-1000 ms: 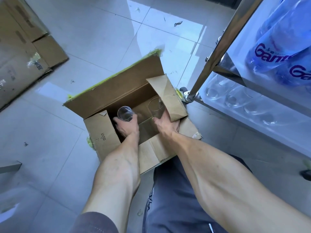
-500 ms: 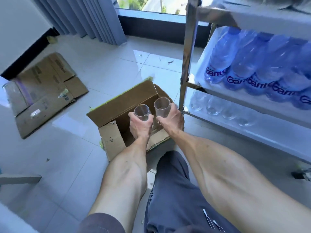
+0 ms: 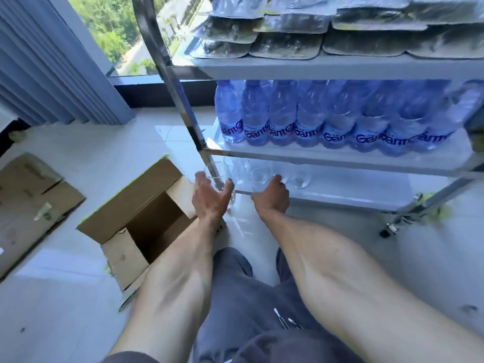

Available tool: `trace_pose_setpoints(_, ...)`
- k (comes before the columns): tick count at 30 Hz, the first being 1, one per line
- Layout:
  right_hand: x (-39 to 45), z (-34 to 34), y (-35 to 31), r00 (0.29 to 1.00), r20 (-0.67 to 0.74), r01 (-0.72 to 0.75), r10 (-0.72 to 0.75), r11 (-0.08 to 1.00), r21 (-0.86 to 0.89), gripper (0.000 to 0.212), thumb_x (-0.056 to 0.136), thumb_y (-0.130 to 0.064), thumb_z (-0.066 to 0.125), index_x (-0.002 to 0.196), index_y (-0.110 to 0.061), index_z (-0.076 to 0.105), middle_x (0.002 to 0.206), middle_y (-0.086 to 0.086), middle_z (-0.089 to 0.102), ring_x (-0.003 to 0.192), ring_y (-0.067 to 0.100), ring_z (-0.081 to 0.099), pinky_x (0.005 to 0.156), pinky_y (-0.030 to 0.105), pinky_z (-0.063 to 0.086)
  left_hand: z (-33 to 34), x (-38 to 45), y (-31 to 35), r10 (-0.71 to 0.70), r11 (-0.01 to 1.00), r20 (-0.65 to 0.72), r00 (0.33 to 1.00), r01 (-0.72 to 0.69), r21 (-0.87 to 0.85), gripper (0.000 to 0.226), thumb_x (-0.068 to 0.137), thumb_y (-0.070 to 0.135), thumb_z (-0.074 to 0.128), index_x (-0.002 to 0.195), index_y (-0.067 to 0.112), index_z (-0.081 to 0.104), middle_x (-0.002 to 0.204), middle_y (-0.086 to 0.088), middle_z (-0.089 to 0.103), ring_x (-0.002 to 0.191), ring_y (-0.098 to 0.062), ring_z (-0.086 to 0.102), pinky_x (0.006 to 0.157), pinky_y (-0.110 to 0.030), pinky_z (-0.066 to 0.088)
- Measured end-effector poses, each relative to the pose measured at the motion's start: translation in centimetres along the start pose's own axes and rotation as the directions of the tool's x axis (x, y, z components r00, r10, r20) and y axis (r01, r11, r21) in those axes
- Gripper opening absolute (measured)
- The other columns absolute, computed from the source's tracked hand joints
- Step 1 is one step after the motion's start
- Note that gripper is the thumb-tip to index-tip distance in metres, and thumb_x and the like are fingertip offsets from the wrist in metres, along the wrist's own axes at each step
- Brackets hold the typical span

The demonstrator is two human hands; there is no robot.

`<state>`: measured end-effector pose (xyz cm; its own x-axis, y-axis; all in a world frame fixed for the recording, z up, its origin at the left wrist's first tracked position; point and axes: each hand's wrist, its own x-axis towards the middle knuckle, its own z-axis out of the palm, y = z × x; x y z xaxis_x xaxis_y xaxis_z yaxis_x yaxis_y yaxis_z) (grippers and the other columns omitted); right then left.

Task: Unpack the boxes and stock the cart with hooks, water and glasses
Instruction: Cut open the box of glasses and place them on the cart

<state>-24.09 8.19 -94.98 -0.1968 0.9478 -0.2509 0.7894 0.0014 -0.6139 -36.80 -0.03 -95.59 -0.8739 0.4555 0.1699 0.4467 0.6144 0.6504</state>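
A clear glass (image 3: 218, 179) is being gripped by the left hand (image 3: 210, 196) at the cart's bottom shelf (image 3: 353, 191); another glass (image 3: 260, 179) is being gripped by the right hand (image 3: 272, 197)

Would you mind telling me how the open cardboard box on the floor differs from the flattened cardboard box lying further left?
The open cardboard box stands with walls up and flaps spread, its dark inside showing nothing; the flattened cardboard box lies collapsed on the tiles. The open one sits beside the left hand; the flattened one lies apart, further left. Both are plain brown cardboard.
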Motion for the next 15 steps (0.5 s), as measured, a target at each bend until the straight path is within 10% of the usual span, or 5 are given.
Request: trace_pose_setpoints(15, 10.0, -6.5, 12.3, 0.885, -0.22, -0.341, 0.41, 0.893, 0.294, 0.069, 0.082, -0.013, 0.07, 0.141, -0.014, 0.033, 0.138, 0.014, 0.042, 0.127, 0.032, 0.041, 0.093, 0.041, 0.044, 16.3, -9.5, 9.7, 0.094, 0.994, 0.389, 0.917, -0.066, -0.086, 0.059, 0.075, 0.061, 0.062, 0.113, 0.024, 0.038, 0.109, -0.002, 0.063, 0.1, -0.03, 0.061, 0.076, -0.033, 0.042)
